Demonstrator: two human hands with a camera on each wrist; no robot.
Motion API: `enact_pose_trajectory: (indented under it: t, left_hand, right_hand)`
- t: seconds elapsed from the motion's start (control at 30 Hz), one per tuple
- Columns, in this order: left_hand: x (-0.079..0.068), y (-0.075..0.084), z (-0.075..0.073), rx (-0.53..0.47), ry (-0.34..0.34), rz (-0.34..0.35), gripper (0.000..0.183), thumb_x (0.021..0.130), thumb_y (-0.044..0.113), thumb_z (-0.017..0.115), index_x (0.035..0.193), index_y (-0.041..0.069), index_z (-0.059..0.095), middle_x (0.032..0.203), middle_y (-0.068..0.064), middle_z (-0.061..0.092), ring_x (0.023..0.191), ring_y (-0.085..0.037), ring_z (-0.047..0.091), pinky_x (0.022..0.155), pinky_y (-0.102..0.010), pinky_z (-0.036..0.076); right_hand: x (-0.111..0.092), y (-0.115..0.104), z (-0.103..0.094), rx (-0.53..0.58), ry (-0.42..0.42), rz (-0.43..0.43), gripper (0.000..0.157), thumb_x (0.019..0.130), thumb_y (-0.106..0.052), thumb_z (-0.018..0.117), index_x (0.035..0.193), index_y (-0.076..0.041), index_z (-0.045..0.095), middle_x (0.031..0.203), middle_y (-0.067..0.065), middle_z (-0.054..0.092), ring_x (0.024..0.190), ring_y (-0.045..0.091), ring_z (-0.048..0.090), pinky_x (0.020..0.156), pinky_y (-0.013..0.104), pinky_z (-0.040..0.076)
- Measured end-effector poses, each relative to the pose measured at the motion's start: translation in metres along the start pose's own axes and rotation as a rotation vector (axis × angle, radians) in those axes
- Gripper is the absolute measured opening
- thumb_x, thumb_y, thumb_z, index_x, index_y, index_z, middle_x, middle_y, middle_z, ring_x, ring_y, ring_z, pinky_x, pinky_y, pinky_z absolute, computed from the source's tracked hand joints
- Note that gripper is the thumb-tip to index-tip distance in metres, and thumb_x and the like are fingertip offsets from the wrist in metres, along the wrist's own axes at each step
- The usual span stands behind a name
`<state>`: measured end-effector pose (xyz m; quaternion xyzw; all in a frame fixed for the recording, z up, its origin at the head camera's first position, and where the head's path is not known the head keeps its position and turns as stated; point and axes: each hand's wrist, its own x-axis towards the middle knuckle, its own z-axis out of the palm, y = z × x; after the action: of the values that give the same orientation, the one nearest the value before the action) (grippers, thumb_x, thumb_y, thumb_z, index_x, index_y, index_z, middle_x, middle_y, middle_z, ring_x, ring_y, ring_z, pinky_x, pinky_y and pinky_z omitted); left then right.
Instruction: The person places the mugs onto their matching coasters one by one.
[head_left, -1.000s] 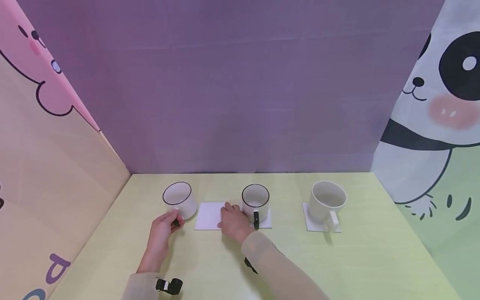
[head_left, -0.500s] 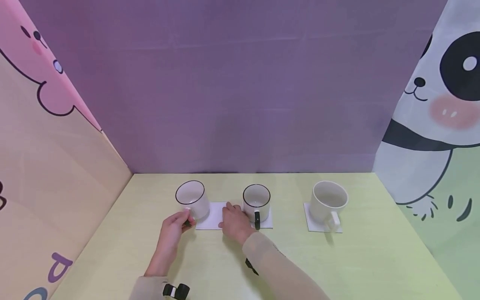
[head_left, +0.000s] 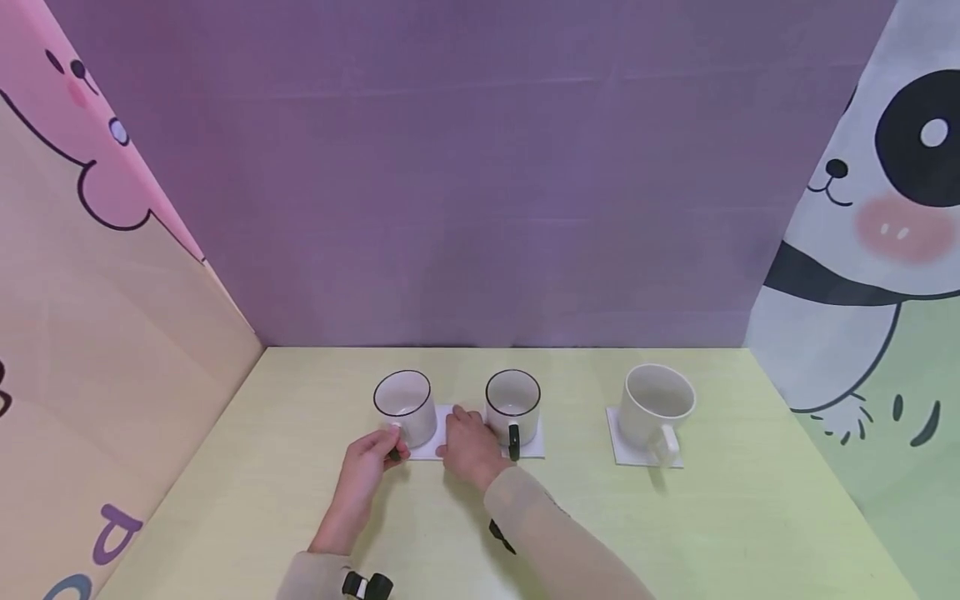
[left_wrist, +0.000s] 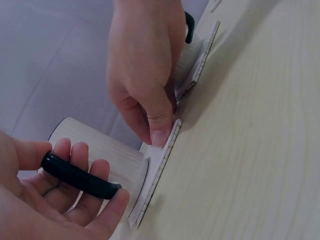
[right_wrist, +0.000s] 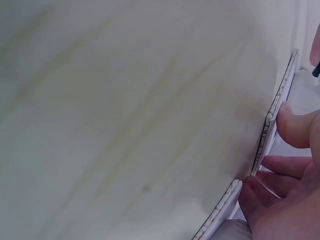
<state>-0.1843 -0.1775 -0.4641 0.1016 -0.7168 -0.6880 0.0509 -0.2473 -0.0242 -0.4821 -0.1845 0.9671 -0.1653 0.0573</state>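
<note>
My left hand (head_left: 367, 462) pinches the black handle (left_wrist: 77, 176) of a white mug (head_left: 416, 421) with a dark rim. That mug is upright over the left white coaster (left_wrist: 156, 172), its base on or just above it. On the same coaster, at its right side, my right hand (head_left: 470, 446) holds the square with its thumb near the front edge and fingers toward the back. Close by my right hand, a second dark-rimmed mug (head_left: 517, 425) stands on another coaster (head_left: 534, 448), its black handle facing me. My right fingers partly hide both coasters' adjoining edges.
Farther right, a plain white mug (head_left: 651, 412) stands on its own white coaster (head_left: 624, 452), handle toward the front. A pale yellow table (head_left: 720, 517) carries everything. Behind it rises a purple backdrop (head_left: 480, 208), with a panda-printed panel (head_left: 832, 333) on the right and a cartoon panel (head_left: 127, 333) on the left.
My left hand has carried its mug rightward from beside the left coaster to over it, then slightly down. My right hand and the other two mugs stay in place.
</note>
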Motion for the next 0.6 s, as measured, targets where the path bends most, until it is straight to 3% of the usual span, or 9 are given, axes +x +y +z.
enact_pose_trajectory:
  t: [0.6]
  left_hand:
    - [-0.0022, -0.0033, 0.0088, 0.065, -0.038, 0.016, 0.031, 0.106, 0.013, 0.053, 0.09, -0.012, 0.063, 0.08, -0.005, 0.061, 0.081, -0.016, 0.059, 0.08, -0.029, 0.055]
  right_hand:
    - [0.0003, 0.001, 0.0047, 0.07, 0.045, 0.004, 0.056, 0.094, -0.027, 0.075, 0.135, 0.006, 0.058, 0.149, 0.017, 0.05, 0.133, 0.033, 0.05, 0.111, 0.042, 0.042]
